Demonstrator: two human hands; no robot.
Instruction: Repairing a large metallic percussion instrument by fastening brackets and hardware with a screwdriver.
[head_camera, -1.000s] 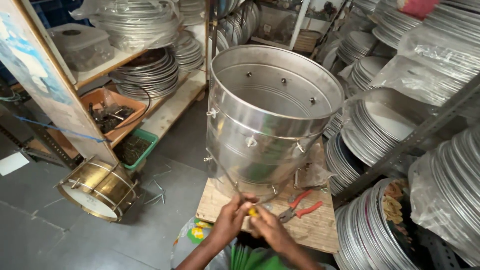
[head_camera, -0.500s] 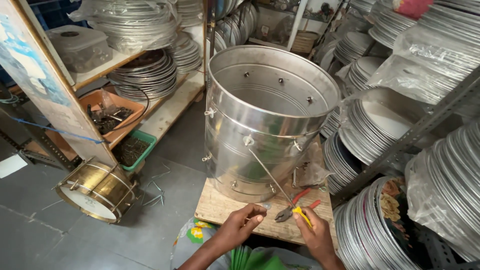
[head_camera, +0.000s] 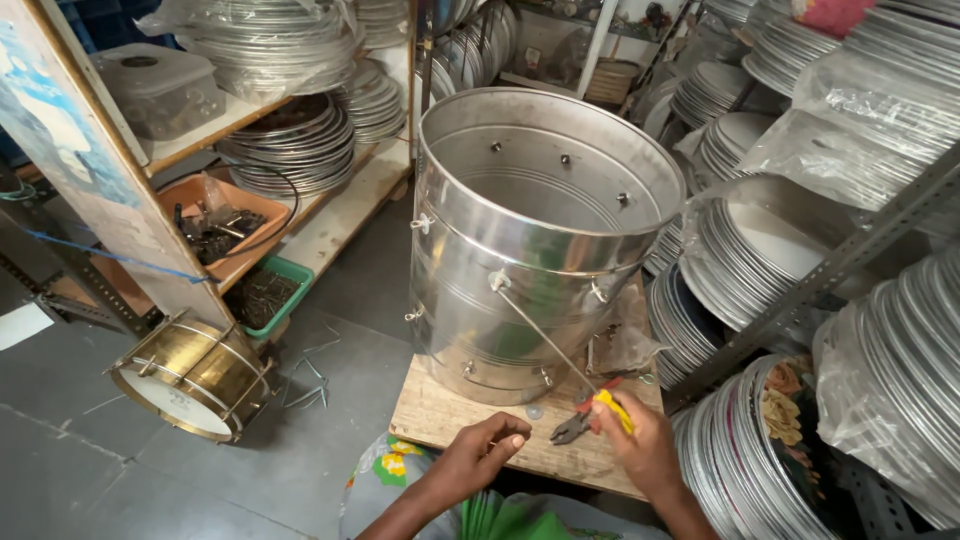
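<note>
Since the previous frame the right hand (head_camera: 645, 445) has closed on the yellow-handled pliers (head_camera: 592, 412) on the bench (head_camera: 440, 415). Left hand (head_camera: 490, 448) loosely curled, empty. Tension rod (head_camera: 545, 340) slants from drum shell (head_camera: 530, 250) toward the pliers; right hand nearer.

Left hand (head_camera: 487, 447) loosely curled, fingertips pinched; right hand (head_camera: 640, 443) closed in a grip, forearms converging.
</note>
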